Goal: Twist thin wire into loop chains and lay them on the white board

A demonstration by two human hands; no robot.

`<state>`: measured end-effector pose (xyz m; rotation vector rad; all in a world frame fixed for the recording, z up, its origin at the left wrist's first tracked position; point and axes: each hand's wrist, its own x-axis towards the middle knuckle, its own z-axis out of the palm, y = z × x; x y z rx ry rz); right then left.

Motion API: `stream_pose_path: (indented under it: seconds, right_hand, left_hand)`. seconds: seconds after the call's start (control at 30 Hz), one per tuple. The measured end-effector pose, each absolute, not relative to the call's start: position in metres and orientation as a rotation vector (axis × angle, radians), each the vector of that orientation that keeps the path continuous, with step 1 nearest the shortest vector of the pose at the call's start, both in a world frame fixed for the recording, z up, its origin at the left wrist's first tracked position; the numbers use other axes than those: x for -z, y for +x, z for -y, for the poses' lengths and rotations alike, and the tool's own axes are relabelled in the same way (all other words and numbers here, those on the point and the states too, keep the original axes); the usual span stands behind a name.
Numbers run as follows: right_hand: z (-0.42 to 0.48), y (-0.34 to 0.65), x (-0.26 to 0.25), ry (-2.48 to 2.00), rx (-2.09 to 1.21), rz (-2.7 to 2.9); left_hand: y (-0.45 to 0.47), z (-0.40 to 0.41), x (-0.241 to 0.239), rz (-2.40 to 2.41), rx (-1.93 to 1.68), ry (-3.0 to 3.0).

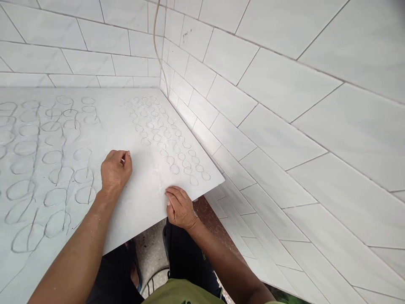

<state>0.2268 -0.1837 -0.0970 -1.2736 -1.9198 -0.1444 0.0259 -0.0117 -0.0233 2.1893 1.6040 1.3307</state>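
Observation:
A white tabletop bears rows of thin dark looped lines; whether they are strands or drawn marks I cannot tell. My left hand is closed over the middle of the tabletop, its thumb and forefinger pinched together. Anything between those fingertips is too small to make out. Close to the front edge, my right hand is closed with its fingers bent and pressed together, near the surface. What it holds, if anything, is hidden. Larger loops lie left of my left hand, while chains of smaller loops run up the right side.
White tiled walls border the table at the back and right. A thin beige cable hangs down the corner to the tabletop. Below the front edge are my legs in dark trousers and a speckled floor.

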Motion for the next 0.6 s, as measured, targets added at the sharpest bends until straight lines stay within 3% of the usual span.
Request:
stream_pose_path:
  seconds: [0.33,0.6]
  right_hand:
    - [0.185,0.224,0.099,-1.280,0.160,1.939]
    - [0.185,0.222,0.107,-1.243,0.179,1.931]
  left_hand:
    - [0.030,0.030,0.016,-1.528,-1.312,2.345]
    - [0.029,0.101,-0.002,-1.421,-1.117,2.517]
